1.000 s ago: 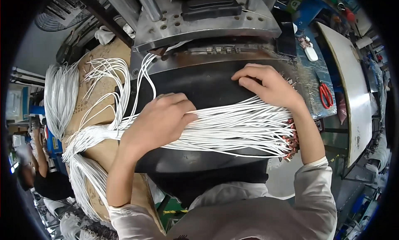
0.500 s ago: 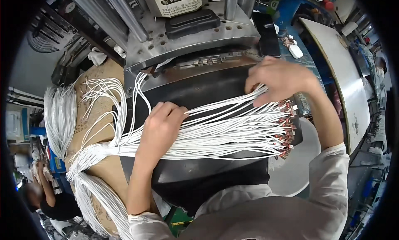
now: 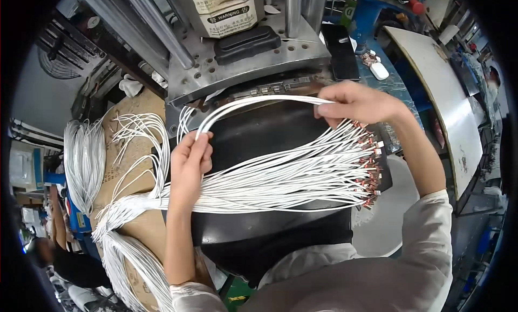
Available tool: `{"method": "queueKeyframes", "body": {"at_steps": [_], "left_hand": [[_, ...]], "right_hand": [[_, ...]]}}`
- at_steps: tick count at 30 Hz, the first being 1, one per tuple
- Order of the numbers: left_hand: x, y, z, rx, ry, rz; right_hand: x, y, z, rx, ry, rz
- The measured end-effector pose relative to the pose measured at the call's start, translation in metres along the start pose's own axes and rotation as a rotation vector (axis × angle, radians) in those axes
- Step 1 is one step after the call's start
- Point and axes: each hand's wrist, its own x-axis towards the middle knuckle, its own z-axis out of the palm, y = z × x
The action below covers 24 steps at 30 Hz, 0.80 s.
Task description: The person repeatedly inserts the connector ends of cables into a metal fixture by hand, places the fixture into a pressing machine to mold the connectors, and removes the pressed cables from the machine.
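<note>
A few white cables (image 3: 264, 98) arch between my hands, lifted over the black work surface (image 3: 270, 131). My right hand (image 3: 359, 102) pinches their right ends; the tips are hidden in the fingers. My left hand (image 3: 190, 160) is closed round the same cables further left, thumb and fingertips together. Below them a large bundle of white cables (image 3: 286, 177) lies spread across the surface. Its right ends carry small reddish-brown parts with metal connectors (image 3: 372, 171). On the left the bundle gathers into a narrow neck (image 3: 127, 207).
A metal press (image 3: 248, 66) with thick upright columns stands just beyond the cables. Coiled white cables (image 3: 85, 166) lie on cardboard (image 3: 132, 107) at left. A black phone (image 3: 341, 53) and a white case (image 3: 379, 70) are at the back right, a white tub (image 3: 383, 234) below.
A few cables have been lifted off the bundle into an arch. My right hand has risen slightly with their ends; my left hand has shifted left and closed on them.
</note>
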Motion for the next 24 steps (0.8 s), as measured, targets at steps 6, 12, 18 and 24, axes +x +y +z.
{"method": "queueKeyframes", "body": {"at_steps": [6,12,18,24], "left_hand": [[0.036,0.036,0.063,0.303,-0.657,-0.23],[0.034,-0.027,0.185,0.007,-0.791,-0.287],[0.033,-0.019,0.148,0.14,-0.514,-0.198],[0.008,-0.017,0.091,0.005,-0.388,-0.224]], "right_hand": [[-0.054,0.025,-0.04,0.26,0.189,0.038],[-0.026,0.045,-0.042,0.102,0.077,-0.108],[0.017,0.011,0.006,-0.046,0.101,-0.085],[0.068,0.019,0.043,-0.913,0.626,-0.147]]}}
